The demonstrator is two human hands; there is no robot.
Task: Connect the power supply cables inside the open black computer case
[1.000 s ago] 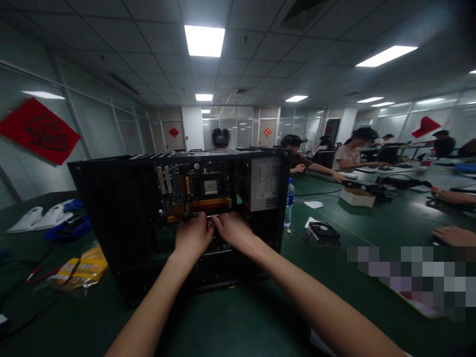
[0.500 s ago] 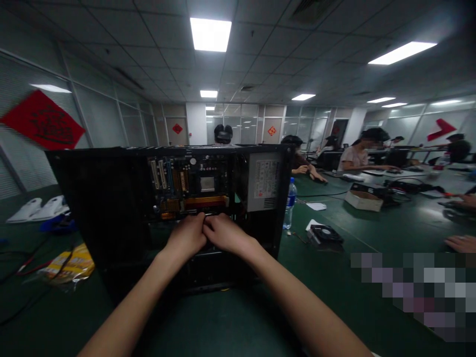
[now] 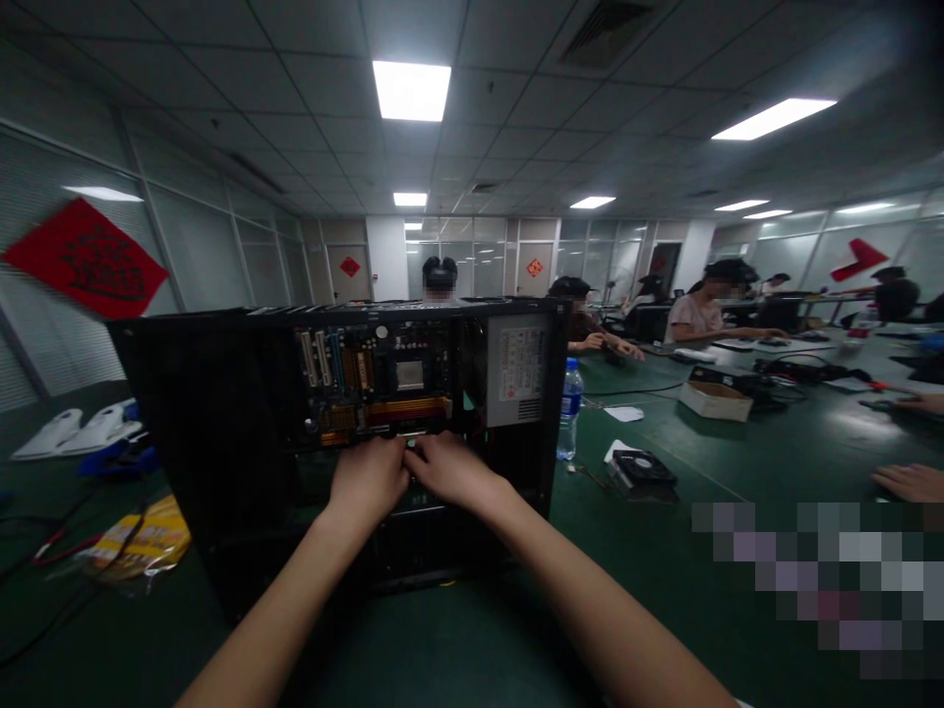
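Note:
An open black computer case [image 3: 199, 442] stands upright on the table before me, its inside facing me. It holds a motherboard [image 3: 411, 374] with orange memory slots [image 3: 409, 406], and a silver power supply [image 3: 520, 379] at the upper right. My left hand [image 3: 371, 474] and my right hand [image 3: 447, 470] are side by side inside the case, just below the slots. Both have curled fingers, and their thumb sides meet near the board's lower edge. Whatever lies between the fingertips is hidden by the backs of the hands.
A water bottle [image 3: 569, 413] and a black cooling fan [image 3: 641, 472] stand right of the case. Farther right are a small white box [image 3: 715, 400] and a co-worker's hand [image 3: 911, 482]. A yellow plastic packet [image 3: 147, 539] and cables lie on the left. Other people sit beyond.
The view has shifted slightly, so the case and room appear a little lower. Both hands stay together at the same part of the board, with their fingers still curled.

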